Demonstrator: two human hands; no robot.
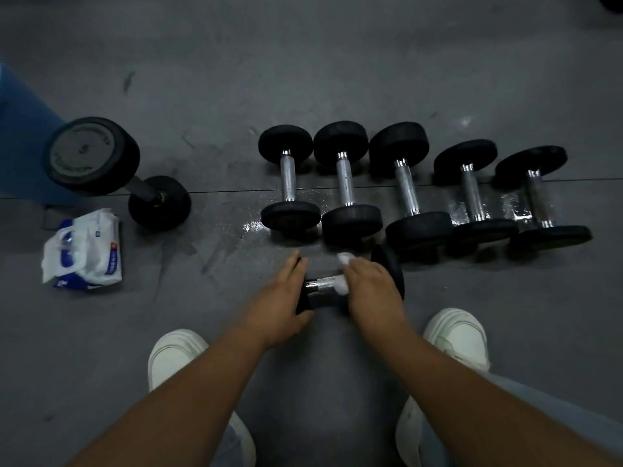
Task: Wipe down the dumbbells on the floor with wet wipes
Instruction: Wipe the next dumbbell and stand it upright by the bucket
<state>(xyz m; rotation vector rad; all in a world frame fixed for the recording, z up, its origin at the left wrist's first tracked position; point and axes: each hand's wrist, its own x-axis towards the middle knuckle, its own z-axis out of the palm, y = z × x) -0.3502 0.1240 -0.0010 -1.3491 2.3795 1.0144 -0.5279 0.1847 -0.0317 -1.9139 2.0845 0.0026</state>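
One dumbbell [391, 269] lay crosswise; left hand [281, 298] gripped its head, right hand [371, 288] clutched a wet wipe [343, 287] against its handle.

Dim, glare on wet floor [458, 210], edges bowed

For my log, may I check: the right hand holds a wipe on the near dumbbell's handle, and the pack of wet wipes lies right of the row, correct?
Not quite: the pack of wet wipes lies left of the row, beside the large dumbbell, as the head view shows. The right hand does hold the wipe on the handle of the near dumbbell.
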